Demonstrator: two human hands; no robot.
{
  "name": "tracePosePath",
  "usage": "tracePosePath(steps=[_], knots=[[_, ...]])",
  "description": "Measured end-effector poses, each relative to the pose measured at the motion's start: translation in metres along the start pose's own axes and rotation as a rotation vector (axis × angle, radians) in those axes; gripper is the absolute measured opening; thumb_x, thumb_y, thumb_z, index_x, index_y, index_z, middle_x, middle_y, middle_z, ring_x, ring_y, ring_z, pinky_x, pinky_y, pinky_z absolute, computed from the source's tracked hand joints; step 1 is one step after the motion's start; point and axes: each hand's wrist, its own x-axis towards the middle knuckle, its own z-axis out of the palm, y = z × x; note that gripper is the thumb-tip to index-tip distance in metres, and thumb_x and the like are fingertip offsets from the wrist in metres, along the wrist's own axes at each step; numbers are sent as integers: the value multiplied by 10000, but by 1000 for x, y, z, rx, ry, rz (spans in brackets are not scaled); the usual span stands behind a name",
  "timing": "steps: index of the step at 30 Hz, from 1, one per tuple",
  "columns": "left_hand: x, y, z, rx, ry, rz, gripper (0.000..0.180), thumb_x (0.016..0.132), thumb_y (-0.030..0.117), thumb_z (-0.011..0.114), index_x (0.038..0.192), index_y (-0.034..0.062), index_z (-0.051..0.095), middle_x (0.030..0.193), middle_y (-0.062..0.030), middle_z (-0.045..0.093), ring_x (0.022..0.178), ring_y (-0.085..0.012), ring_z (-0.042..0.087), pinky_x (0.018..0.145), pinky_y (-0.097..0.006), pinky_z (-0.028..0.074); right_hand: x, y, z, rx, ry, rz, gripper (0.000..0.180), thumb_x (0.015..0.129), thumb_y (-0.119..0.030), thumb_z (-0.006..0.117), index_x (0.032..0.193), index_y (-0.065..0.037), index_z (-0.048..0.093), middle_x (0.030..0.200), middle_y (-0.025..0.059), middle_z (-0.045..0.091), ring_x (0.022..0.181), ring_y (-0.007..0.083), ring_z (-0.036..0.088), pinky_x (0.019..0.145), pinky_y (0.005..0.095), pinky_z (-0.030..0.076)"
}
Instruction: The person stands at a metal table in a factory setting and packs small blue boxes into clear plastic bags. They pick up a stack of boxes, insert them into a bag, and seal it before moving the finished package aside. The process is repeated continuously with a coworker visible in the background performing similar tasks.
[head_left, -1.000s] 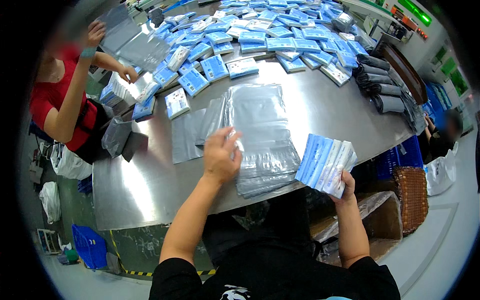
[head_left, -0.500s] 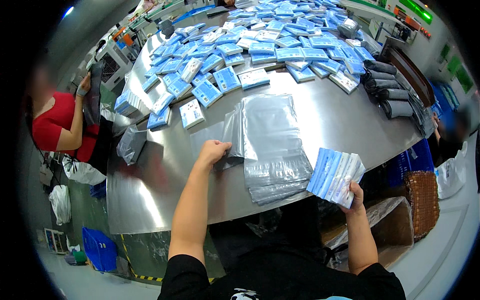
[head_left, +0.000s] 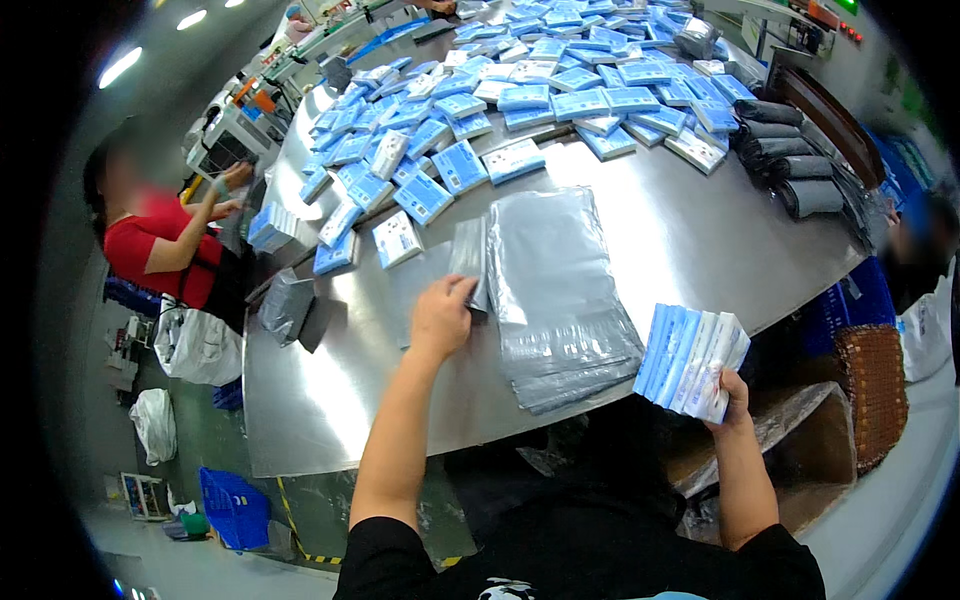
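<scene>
My right hand is wrapped round a row of several blue-and-white small boxes, standing on edge side by side, just off the table's front edge. My left hand is closed, thumb and fingers pinching the edge of a grey plastic bag that lies partly folded over. Right beside it is a pile of flat grey plastic bags, their lower ends fanned out toward me. Most of the fingertips of the left hand are hidden by the hand itself.
A metal table carries a large heap of blue-and-white boxes at its far side. Rolled grey bags lie at the right, and a wrapped grey bundle at the left. A person in red works on the left; a wicker basket stands right.
The whole view has shifted slightly. My left hand has turned more knuckles-up at the bag's edge; my right hand keeps the boxes. The person in red has lowered a dark sheet and leaned toward the table.
</scene>
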Motion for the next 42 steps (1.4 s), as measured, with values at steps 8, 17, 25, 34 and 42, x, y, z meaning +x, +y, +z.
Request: tracePosePath(steps=[8,17,25,34,42], knots=[[44,45,-50,458,297,307,97,787,115,584,794,127,680,895,-47,615,875,-243,569,874,-395,400,-9,-7,5,-2,-3,25,739,748,-285,766,1341,51,478,1222,178,640,1079,297,657,946,435,536],[160,163,-20,645,-339,450,188,826,162,615,953,101,739,1092,-91,679,1077,-241,565,954,-404,371,-11,-3,20,51,-82,-21,732,770,-237,749,1376,37,445,1256,181,622,1114,298,643,962,435,532],[140,120,-2,-119,-147,172,411,818,223,696,1207,103,638,1316,-153,564,1263,-329,495,1074,-480,365,-50,-3,24,9,105,15,774,718,-238,765,1366,35,443,1205,176,636,1041,285,669,896,409,565],[33,62,33,6,-309,153,571,967,478,506,1452,182,459,1554,-142,343,1436,-348,306,1173,-511,220,-27,-4,13,18,4,79,839,703,-271,798,1383,52,427,1250,196,624,1081,305,663,935,431,553],[51,103,40,-233,-182,-78,466,907,340,600,1317,123,561,1329,-152,545,1253,-352,489,1055,-465,390,7,4,44,66,-111,35,774,725,-238,773,1369,49,455,1240,203,628,1063,307,669,905,437,566]])
